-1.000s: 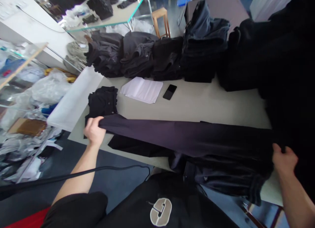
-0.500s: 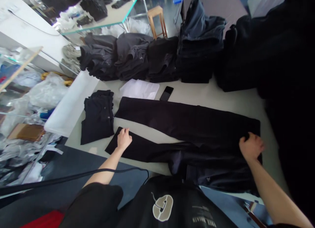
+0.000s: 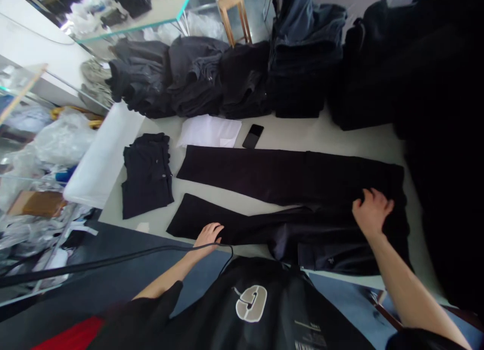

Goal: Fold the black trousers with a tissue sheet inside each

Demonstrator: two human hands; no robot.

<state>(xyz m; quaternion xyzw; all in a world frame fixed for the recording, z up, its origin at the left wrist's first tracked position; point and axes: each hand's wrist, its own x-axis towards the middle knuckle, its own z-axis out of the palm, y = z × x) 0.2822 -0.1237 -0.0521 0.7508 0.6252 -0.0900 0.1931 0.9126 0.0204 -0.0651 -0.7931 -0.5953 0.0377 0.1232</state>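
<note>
Head view: black trousers (image 3: 264, 173) lie spread on the table (image 3: 321, 133), legs to the left of frame, waist end to the right. Left hand (image 3: 208, 235) at the near leg's outer edge, fingers extended, thumb apart, nothing pinched. Right hand (image 3: 372, 209) over the upper part near the waist; fingers bent, thumb apart; cannot tell how firmly the fingertips meet the cloth. Folded dark garment (image 3: 146, 181) just beyond the leg ends. White paper (image 3: 206, 131) and phone (image 3: 253, 136) near the far leg. Stacks of dark clothes (image 3: 200, 80) line the table's far side.
</note>
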